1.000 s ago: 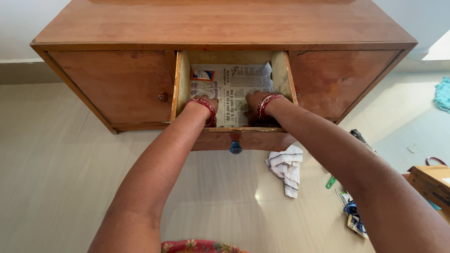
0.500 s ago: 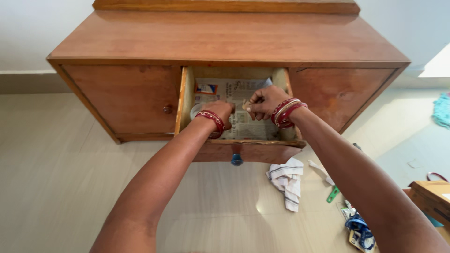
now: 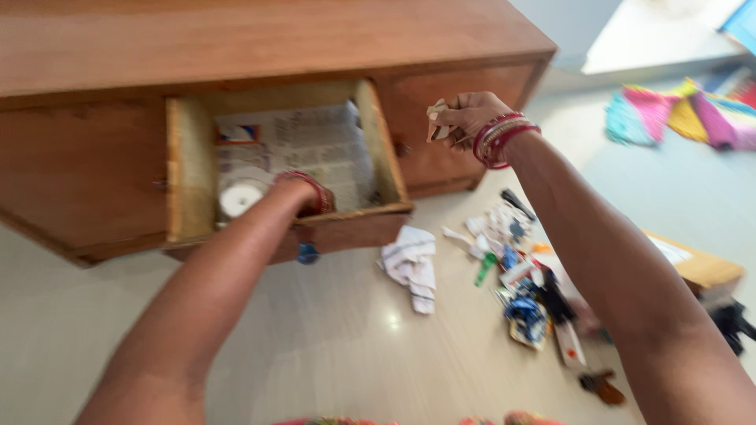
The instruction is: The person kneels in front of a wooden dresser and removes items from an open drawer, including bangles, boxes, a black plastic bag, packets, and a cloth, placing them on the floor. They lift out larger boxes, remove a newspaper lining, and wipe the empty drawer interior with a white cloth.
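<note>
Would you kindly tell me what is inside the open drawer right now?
The drawer is lined with newspaper, and a white roll of tape lies near its front left. The left hand reaches inside and covers whatever lies beneath it.

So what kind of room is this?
Probably a room in a home: a wooden cabinet with an open drawer lined with newspaper, a tiled floor, and small household odds and ends scattered on it.

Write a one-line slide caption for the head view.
Left hand inside newspaper-lined wooden drawer by a white roll; right hand lifts small pale scraps.
</note>
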